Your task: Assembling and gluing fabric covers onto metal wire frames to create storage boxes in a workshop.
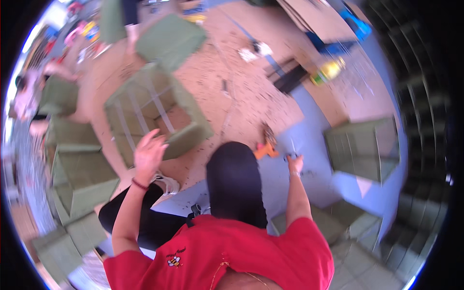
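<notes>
My left hand [151, 153] is raised with its fingers apart, holding nothing, at the near side of an open green fabric box frame [193, 140]. Whether it touches the box I cannot tell. Pale strips cross the box's inside. Over the blue-grey floor, my right hand [296, 165] is closed on what looks like a small pair of dark-handled scissors [291, 157], a thin blade pointing away from me. Left of that hand, near my knee, lies an orange tool [265, 152] with a brown, blurred far end.
More green boxes stand at the left [82, 179] and right [362, 147]. A flat green piece [171, 41] lies beyond. Cardboard [261, 101] strewn with dark scraps covers the floor. A yellow bottle [328, 71] lies at the far right. Other people sit at the far left.
</notes>
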`<action>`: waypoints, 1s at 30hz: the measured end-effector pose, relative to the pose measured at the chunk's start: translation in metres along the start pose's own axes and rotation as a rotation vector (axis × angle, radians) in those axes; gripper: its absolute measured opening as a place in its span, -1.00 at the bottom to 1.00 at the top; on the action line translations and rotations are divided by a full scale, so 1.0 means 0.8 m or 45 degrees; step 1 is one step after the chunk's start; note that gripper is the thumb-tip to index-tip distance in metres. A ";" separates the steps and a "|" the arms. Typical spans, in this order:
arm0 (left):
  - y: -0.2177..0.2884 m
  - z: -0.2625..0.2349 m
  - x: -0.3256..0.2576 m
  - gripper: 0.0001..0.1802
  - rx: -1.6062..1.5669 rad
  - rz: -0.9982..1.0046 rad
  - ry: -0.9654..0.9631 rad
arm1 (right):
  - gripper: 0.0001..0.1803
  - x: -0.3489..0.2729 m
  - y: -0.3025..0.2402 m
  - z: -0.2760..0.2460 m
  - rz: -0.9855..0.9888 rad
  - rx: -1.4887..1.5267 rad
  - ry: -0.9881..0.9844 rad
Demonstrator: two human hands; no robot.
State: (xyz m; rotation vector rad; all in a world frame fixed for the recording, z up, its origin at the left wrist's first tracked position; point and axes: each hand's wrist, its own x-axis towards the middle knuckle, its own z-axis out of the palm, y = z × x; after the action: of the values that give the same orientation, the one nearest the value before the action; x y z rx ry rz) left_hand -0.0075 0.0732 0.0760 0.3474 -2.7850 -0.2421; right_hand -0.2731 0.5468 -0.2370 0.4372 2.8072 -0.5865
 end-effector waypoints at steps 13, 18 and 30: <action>0.028 0.007 0.010 -0.79 0.019 -0.105 -0.072 | -0.37 0.031 0.024 -0.006 0.018 -0.243 -0.078; 0.026 0.007 0.005 -0.79 0.051 -0.107 -0.069 | -0.51 0.034 0.037 -0.003 0.010 -0.174 0.048; 0.031 0.008 0.015 -0.80 0.069 -0.085 -0.059 | -0.82 0.090 0.056 -0.001 0.066 -0.431 0.032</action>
State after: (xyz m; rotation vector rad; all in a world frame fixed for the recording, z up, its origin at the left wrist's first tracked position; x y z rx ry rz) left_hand -0.0260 0.0948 0.0783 0.4541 -2.8328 -0.1933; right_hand -0.3247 0.6037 -0.2728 0.4469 2.8306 -0.0897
